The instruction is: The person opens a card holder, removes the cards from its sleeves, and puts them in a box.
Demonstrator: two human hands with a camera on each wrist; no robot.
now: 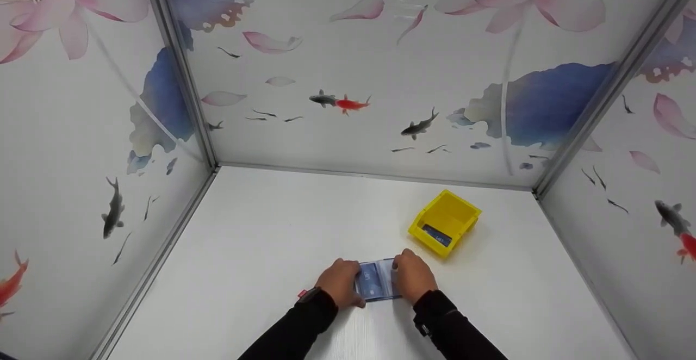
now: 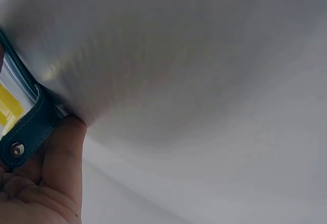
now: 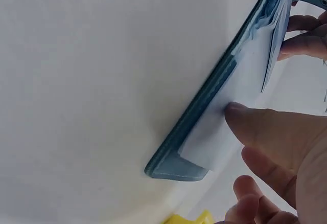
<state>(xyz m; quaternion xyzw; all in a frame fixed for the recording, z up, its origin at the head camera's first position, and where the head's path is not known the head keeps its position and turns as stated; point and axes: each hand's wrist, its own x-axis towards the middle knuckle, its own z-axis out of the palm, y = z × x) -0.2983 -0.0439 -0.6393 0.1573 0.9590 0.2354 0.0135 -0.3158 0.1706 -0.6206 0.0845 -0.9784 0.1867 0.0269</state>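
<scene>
A blue card holder (image 1: 371, 281) lies spread open between both hands, low over the white tabletop. Clear plastic sleeves fill it, and a blue card with pale lettering shows on the left side. My left hand (image 1: 340, 283) grips its left edge; in the left wrist view a teal strap (image 2: 31, 127) with a metal snap lies against the fingers. On the other side, my right hand (image 1: 415, 277) holds the right part. The right wrist view has the thumb of that hand pressed on a clear sleeve (image 3: 219, 127), its other fingers curled beside it.
A yellow bin (image 1: 447, 218) stands beyond the right hand, with a dark blue card (image 1: 436, 235) at its front. White panels (image 1: 348, 142) printed with fish and lotus flowers enclose the white table (image 1: 283, 224) at the back and both sides.
</scene>
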